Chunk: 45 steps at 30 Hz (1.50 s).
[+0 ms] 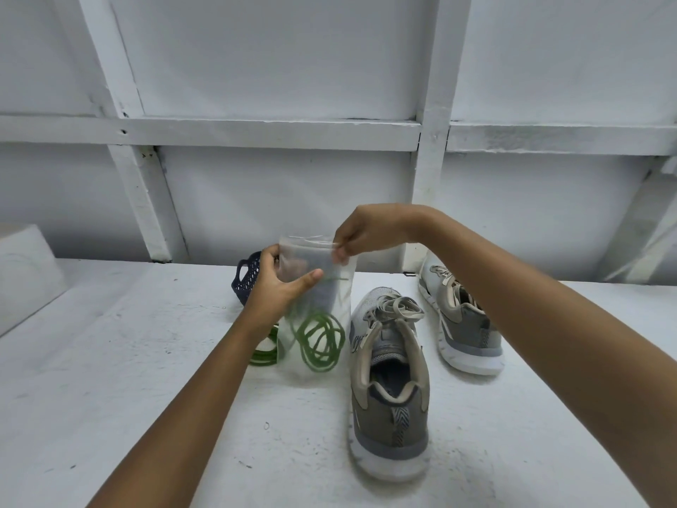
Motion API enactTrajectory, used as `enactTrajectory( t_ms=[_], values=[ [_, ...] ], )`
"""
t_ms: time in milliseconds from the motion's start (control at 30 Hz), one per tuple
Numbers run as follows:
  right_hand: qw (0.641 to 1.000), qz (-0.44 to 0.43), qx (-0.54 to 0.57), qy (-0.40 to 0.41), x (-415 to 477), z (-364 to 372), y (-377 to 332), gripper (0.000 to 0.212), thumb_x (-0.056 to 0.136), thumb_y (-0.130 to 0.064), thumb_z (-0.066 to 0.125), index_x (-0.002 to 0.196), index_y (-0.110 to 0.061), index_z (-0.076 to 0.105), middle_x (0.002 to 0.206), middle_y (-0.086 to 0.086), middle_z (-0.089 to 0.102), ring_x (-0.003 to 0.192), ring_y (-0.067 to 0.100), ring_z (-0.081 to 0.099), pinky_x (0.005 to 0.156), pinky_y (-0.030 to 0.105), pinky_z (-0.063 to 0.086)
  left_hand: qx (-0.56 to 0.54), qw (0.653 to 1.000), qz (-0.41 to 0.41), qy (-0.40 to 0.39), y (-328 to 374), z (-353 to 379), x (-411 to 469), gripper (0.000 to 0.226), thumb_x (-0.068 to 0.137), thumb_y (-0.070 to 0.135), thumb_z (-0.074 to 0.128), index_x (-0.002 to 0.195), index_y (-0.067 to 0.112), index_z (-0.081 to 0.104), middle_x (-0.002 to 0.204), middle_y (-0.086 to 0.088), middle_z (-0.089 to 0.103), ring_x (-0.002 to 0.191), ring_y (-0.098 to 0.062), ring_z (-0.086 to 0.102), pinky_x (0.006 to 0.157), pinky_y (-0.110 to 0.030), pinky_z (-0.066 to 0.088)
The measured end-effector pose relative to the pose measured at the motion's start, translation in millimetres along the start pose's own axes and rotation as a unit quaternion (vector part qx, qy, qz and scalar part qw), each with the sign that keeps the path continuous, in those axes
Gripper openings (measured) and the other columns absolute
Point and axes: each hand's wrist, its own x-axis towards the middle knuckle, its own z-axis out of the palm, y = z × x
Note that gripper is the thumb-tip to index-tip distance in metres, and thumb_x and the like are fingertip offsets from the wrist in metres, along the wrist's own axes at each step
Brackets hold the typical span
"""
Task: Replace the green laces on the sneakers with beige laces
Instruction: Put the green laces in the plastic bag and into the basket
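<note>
Both hands hold a clear plastic bag (335,298) upright above the white table (146,379). My left hand (278,287) grips the bag's left side near its mouth. My right hand (362,232) pinches its top right edge. A coiled green lace (320,341) lies inside the bag at the bottom. A second green lace (264,355) lies on the table beside my left wrist, partly hidden. Two grey sneakers with beige laces stand to the right: the near sneaker (390,390) with heel toward me, and the far sneaker (463,324).
A dark blue perforated basket (245,278) stands behind my left hand at the back of the table. A white panelled wall with beams (432,141) rises right behind the table. A white block (25,273) stands at the far left.
</note>
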Motion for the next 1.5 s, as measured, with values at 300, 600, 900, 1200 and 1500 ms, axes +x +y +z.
enactTrajectory(
  t_ms=[300, 600, 900, 1200, 1500],
  values=[
    [0.897, 0.044, 0.412, 0.154, 13, 33, 18, 0.024, 0.098, -0.031, 0.046, 0.090, -0.023, 0.067, 0.096, -0.004, 0.068, 0.087, 0.014, 0.060, 0.076, 0.030, 0.048, -0.067, 0.997, 0.009, 0.037, 2, -28, -1, 0.064, 0.068, 0.026, 0.076, 0.120, 0.017, 0.041, 0.108, -0.005, 0.065, 0.096, -0.022, 0.068, 0.077, -0.035, 0.058],
    [0.996, 0.020, 0.022, -0.089, 62, 115, -18, 0.032, 0.090, -0.012, 0.058, 0.122, -0.008, 0.063, 0.107, 0.006, 0.067, 0.081, 0.016, 0.060, 0.060, 0.016, 0.043, -0.038, 0.995, 0.042, 0.081, 13, -80, -6, 0.048, 0.073, 0.018, 0.072, 0.107, 0.026, 0.039, 0.118, -0.018, 0.057, 0.103, -0.034, 0.063, 0.072, -0.032, 0.059],
    [0.975, -0.099, -0.116, -0.160, 111, 176, -49, 0.035, 0.095, -0.033, 0.051, 0.124, -0.014, 0.057, 0.115, 0.006, 0.061, 0.095, 0.019, 0.054, 0.093, 0.034, 0.046, -0.018, 0.994, 0.047, 0.097, 8, -99, -8, 0.058, 0.066, 0.028, 0.072, 0.113, 0.025, 0.038, 0.116, -0.014, 0.060, 0.102, -0.032, 0.065, 0.072, -0.032, 0.059],
    [0.986, -0.104, -0.113, -0.070, 112, 189, -49, 0.034, 0.092, -0.041, 0.045, 0.115, -0.021, 0.060, 0.112, 0.004, 0.061, 0.095, 0.023, 0.058, 0.086, 0.043, 0.052, -0.028, 0.995, 0.041, 0.091, 5, -92, 1, 0.056, 0.070, 0.023, 0.072, 0.116, 0.020, 0.040, 0.117, -0.016, 0.061, 0.104, -0.033, 0.064, 0.071, -0.032, 0.059],
    [0.983, -0.113, -0.100, -0.100, 102, 185, -46, 0.029, 0.095, -0.028, 0.051, 0.114, -0.009, 0.062, 0.111, 0.009, 0.060, 0.094, 0.020, 0.052, 0.094, 0.033, 0.045, -0.041, 0.995, 0.049, 0.077, 7, -90, 2, 0.052, 0.071, 0.023, 0.070, 0.113, 0.023, 0.040, 0.114, -0.012, 0.061, 0.102, -0.033, 0.064, 0.071, -0.033, 0.059]
  ],
)
